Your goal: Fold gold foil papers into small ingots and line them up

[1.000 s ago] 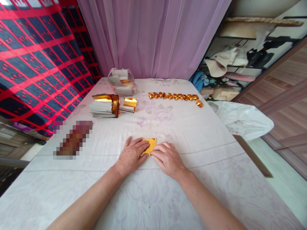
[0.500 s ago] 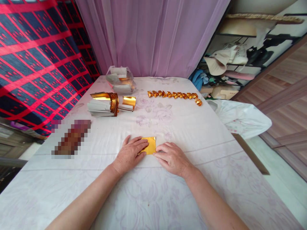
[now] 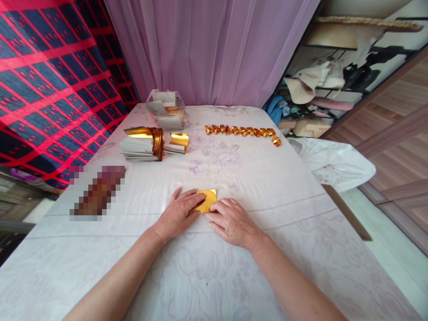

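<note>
A small sheet of gold foil paper (image 3: 208, 199) lies on the cloth in front of me, partly hidden under my fingers. My left hand (image 3: 179, 212) rests flat over its left side, fingers stretched out and pressing it down. At the lower right corner, the bent fingers of my right hand (image 3: 230, 220) are closed on the paper's edge, covering that corner. Farther off, a row of folded gold foil pieces (image 3: 249, 130) runs across the table. To the left stands a fanned stack of foil paper (image 3: 142, 145), with a curled gold sheet (image 3: 179, 140) beside it.
The table wears a pale floral cloth (image 3: 207, 276). A clear plastic bag of paper (image 3: 167, 110) sits at the back left, and a blurred-out item (image 3: 98, 191) lies at the left. Right of the table are a white plastic bag (image 3: 337, 162) and a loaded shelf (image 3: 310, 84).
My right hand has shifted left along the paper's lower edge, now covering its lower right corner. My left hand stays on the paper. The whole view has moved slightly.
</note>
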A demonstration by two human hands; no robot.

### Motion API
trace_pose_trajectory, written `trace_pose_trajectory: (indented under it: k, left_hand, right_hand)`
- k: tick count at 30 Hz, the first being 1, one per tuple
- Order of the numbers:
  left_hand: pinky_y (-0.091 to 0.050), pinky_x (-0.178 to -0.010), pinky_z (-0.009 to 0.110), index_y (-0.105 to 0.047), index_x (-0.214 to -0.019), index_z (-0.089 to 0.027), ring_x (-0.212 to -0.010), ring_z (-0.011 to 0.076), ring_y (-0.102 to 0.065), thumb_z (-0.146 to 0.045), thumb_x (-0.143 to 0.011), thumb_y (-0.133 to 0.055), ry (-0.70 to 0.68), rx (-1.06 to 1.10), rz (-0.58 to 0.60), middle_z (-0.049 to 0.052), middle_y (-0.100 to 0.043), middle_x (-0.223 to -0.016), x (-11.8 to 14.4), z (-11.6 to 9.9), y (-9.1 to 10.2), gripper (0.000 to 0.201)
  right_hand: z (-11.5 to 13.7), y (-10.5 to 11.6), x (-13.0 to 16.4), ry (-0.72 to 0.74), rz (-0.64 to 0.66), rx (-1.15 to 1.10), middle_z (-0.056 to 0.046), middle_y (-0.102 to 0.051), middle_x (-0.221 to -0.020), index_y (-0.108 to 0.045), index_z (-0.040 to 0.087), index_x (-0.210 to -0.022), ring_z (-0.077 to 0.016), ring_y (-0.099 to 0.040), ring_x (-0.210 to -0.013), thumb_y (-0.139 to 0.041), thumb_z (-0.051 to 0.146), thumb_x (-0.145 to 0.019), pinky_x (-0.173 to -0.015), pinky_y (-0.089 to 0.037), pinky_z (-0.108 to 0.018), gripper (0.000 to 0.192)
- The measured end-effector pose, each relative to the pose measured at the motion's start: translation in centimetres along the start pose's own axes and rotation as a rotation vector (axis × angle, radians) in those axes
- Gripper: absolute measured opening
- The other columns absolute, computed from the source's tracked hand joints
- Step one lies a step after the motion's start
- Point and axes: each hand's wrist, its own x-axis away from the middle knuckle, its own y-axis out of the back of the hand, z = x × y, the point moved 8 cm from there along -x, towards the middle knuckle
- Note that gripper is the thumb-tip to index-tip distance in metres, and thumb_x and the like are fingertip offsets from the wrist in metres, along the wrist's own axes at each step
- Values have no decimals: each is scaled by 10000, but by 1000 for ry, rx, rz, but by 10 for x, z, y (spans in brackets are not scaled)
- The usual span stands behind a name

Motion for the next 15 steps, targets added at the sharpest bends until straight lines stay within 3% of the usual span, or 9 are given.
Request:
trace_pose_trajectory:
  k: [15]
  left_hand:
    - [-143,-1164,575,-495,-1368,-299,-1392,240,-395,-145,-899,-490,-37,29,59,36,-560,-1411,0,0,3,494]
  right_hand:
    - [-20,9,16,-15,-79,-58,-23,-676,-925,-731,236,-907,-178,-557,-861,-599,181,-885,-788,-381,-344,144]
